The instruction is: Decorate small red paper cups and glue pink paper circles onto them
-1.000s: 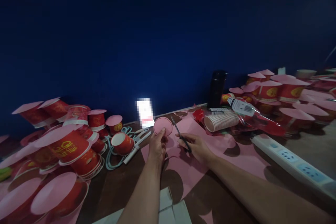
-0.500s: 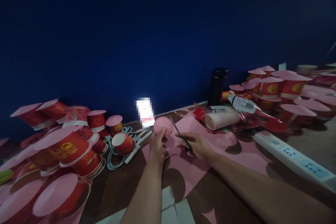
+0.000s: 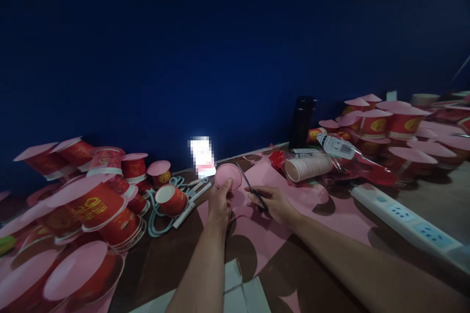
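My left hand is closed on a round pink paper disc, thumb flat on its face. A darker ring runs just inside the disc's edge. In my right hand is a pair of dark scissors, the blades pointing up and left beside the disc's right edge, apart from it. Beneath both hands lies a large pink paper sheet with rounded cut-outs along its edges.
Red paper cups topped with pink discs crowd the left and right. A single cup lies near a coiled cable. Around the sheet are a black bottle, a stack of cups and a power strip.
The view has shifted very slightly. Both hands keep the same hold on the disc and the scissors, with no clear movement.
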Demonstrator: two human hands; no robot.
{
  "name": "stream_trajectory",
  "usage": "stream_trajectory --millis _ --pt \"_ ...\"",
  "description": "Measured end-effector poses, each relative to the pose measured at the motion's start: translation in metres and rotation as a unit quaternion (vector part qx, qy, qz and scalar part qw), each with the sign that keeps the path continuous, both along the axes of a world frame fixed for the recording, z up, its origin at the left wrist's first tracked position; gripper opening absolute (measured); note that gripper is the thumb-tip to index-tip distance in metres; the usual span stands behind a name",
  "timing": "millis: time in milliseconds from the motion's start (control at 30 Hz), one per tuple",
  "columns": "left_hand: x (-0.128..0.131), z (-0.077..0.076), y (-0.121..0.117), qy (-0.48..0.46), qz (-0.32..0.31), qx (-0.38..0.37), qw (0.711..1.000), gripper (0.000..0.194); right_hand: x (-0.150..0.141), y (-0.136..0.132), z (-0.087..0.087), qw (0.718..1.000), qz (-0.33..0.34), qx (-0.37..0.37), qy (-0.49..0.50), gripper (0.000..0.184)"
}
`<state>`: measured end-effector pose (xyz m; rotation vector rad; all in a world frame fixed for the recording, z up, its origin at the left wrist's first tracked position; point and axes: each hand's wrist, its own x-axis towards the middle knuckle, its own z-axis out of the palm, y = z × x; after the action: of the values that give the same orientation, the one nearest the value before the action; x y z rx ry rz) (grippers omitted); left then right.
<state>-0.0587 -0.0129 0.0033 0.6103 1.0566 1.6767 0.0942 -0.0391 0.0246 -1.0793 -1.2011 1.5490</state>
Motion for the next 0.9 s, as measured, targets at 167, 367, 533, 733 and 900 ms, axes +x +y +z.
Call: stream_trajectory --millis 167,367,533,733,900 --pt "-0.0007 0.0006 -0.0001 0.008 -0.001 0.0 1.0 0.041 -0.0006 0.0002 0.0003 1.0 -0.003 0.007 -0.001 0.062" --pt "-0.0001 0.0031 -0.0024 0.008 0.0 -0.004 1.0 0.04 -0.0008 0.0008 0.0001 1.0 -0.005 0.002 -0.01 0.067" --pt "0.0013 0.007 -0.0048 0.01 0.0 -0.01 1.0 0.039 -0.0012 0.0031 -0.0047 1.0 -0.012 0.011 -0.01 0.064" --pt "0.0007 0.0065 -0.0041 -0.004 0.002 0.001 1.0 0.042 -0.0017 0.0043 -0.0057 1.0 -0.021 0.012 0.012 0.067" --pt "0.0001 0.0049 -0.0036 0.0 0.003 -0.013 1.0 0.043 -0.0009 0.0005 0.0009 1.0 -0.005 0.011 -0.01 0.067"
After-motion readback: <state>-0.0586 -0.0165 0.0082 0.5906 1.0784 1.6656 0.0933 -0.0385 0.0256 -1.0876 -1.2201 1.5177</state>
